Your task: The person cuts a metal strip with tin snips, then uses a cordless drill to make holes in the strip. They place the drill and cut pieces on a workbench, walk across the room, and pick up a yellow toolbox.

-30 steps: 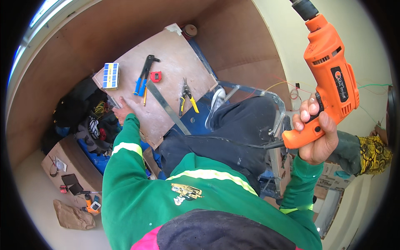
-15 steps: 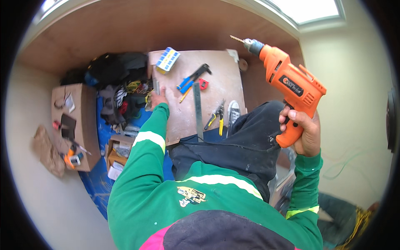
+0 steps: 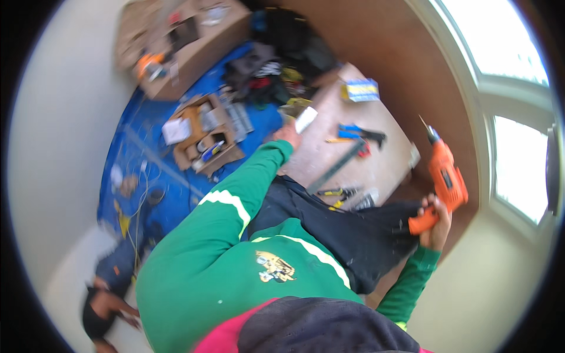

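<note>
My right hand [image 3: 434,215] grips an orange power drill [image 3: 447,176] by its handle, its bit pointing up. My left hand [image 3: 286,134] is closed on a small pale, flat piece [image 3: 306,119] beside the left edge of the wooden board [image 3: 376,167]. On the board lie a blue-and-yellow box [image 3: 359,90], a blue-handled riveter [image 3: 362,132], a pencil [image 3: 338,140], a red tape measure [image 3: 365,150], a long metal strip [image 3: 335,167] and yellow-handled snips [image 3: 331,193]. The view is blurred.
A blue tarp [image 3: 150,170] holds an open carton [image 3: 197,129]. A brown cabinet [image 3: 209,44] carries small tools, with dark bags [image 3: 294,44] beside it. Another person [image 3: 106,306] is at the lower left. A window [image 3: 518,165] is at the right.
The view has swung sharply, bringing the tarp, windows and other person into view at new places. My right hand still holds the drill, and my left stays by the board's edge.
</note>
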Demonstrator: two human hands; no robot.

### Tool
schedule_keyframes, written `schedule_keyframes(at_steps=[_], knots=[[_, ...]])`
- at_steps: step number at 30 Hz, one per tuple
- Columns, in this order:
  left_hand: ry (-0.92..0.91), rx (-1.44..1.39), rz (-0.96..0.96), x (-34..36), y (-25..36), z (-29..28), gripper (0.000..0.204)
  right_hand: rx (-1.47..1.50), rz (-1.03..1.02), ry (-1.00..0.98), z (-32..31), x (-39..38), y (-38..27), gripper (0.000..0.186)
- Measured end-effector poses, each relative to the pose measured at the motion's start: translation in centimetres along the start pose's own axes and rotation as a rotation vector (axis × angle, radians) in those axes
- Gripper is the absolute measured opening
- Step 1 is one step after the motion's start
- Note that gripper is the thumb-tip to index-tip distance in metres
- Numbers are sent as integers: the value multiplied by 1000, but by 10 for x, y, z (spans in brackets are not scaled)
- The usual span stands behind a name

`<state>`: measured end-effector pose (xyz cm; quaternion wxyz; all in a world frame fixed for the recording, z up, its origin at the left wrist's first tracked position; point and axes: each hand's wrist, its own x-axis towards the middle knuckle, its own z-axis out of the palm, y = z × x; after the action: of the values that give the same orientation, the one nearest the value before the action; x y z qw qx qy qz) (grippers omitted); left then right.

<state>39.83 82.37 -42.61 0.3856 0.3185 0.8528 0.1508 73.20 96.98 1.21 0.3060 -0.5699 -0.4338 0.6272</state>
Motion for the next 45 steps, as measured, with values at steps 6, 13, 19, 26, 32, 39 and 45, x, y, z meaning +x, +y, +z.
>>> schedule_keyframes(at_steps=[6, 13, 19, 26, 32, 39, 45], knots=[[220, -42, -100, -64, -66, -20, 52, 29, 71, -141, -41, 70, 15, 50], [834, -188, -9, -84, -103, -40, 36, 250, 67, -408, -16, 123, 20, 48], [934, -635, -68, -129, -99, -17, 40, 498, 29, -642, 97, 97, 19, 39], [972, -604, -167, -152, -117, 6, 40, 460, -137, -621, 190, 83, 48, 38], [934, -579, 32, -134, -104, -13, 34, 676, 265, -540, 196, 108, 187, 37], [910, -513, 56, -78, -100, -16, 39, 779, 497, -310, 169, 125, 362, 32], [740, -465, -19, -28, -84, 12, 36, 529, 640, -161, 144, 113, 413, 34]])
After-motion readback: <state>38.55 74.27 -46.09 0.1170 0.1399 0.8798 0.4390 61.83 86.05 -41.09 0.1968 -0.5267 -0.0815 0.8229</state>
